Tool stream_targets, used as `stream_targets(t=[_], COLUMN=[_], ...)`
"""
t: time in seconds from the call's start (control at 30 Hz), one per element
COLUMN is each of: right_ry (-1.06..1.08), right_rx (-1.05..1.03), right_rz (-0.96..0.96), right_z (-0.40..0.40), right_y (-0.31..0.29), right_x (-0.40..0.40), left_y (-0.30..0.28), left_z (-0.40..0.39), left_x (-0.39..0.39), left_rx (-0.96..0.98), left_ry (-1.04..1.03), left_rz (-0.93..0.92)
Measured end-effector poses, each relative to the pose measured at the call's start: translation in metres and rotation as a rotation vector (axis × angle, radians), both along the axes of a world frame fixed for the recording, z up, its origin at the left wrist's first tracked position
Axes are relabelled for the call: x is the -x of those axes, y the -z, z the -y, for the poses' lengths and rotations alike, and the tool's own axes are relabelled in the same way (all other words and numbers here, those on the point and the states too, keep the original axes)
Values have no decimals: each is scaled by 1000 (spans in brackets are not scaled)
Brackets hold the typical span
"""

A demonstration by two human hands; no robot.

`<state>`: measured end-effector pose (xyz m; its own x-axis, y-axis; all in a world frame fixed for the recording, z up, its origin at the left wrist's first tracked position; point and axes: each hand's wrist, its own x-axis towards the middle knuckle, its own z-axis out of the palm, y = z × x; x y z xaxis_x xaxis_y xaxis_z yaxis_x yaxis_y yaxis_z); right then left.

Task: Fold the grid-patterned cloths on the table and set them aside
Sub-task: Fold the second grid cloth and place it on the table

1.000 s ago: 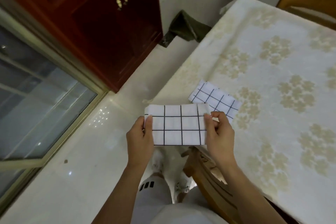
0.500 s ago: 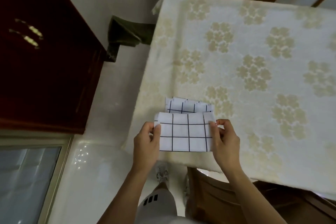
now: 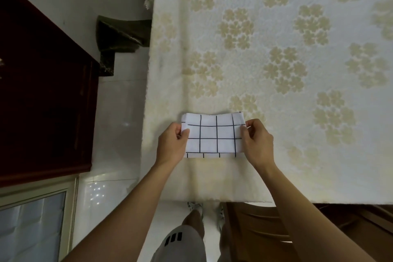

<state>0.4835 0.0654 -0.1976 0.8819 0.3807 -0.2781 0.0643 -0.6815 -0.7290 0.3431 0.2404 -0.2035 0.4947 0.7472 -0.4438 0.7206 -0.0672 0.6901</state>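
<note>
White, soft and light, the folded grid cloth (image 3: pixel 213 135) near the surface's (image 3: pixel 276 95) front left edge looks limp and apt to unfold, so the left hand (image 3: pixel 172 144) and right hand (image 3: pixel 256 141) pinching its short ends seem well placed.

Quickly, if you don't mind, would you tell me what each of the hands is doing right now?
Left hand: pinching the left end of the folded grid-patterned cloth.
Right hand: pinching the right end of the same cloth.
</note>
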Motion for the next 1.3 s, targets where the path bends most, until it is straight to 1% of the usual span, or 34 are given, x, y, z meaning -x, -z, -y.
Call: stream_targets(t=[0.2,0.3,0.4,0.5,0.57,0.63,0.73,0.83,0.9,0.97,1.03,1.13,1.2,1.3], right_ry=[15,46,76,116,94,37,-60,-285,-418,-519,-627,-744,-796,-834], right_rx=[53,84,120,133,125,117,102,147,180,180,184,194,229,351], right_rz=[-18,-41,-22,2,28,73,179,418,561,655,727,755,725,637], right_z=[-11,-14,-13,-9,-1,9,27,47,57,62,64,67,67,66], right_y=[17,24,29,26,22,19,16,16,20,22,25,29,31,35], right_x=[-6,-4,-2,-1,-1,0,0,4,8,12,17,29,36,47], left_y=[11,17,18,15,12,6,-4,-6,-1,3,7,10,12,17], left_z=[-4,-4,-1,0,0,1,6,15,18,19,21,31,38,44], left_x=[-9,-9,-9,-9,-4,3,19,42,56,62,64,65,65,64], left_rx=[-64,-124,-194,-218,-234,-275,-371,-486,-581,-697,-807,-836,-817,-762], left_ry=[24,50,60,21,10,38,177,355,434,498,607,780,832,888], left_rz=[-95,-138,-203,-214,-206,-207,-179,-89,-83,-90,-90,-93,-134,-235])
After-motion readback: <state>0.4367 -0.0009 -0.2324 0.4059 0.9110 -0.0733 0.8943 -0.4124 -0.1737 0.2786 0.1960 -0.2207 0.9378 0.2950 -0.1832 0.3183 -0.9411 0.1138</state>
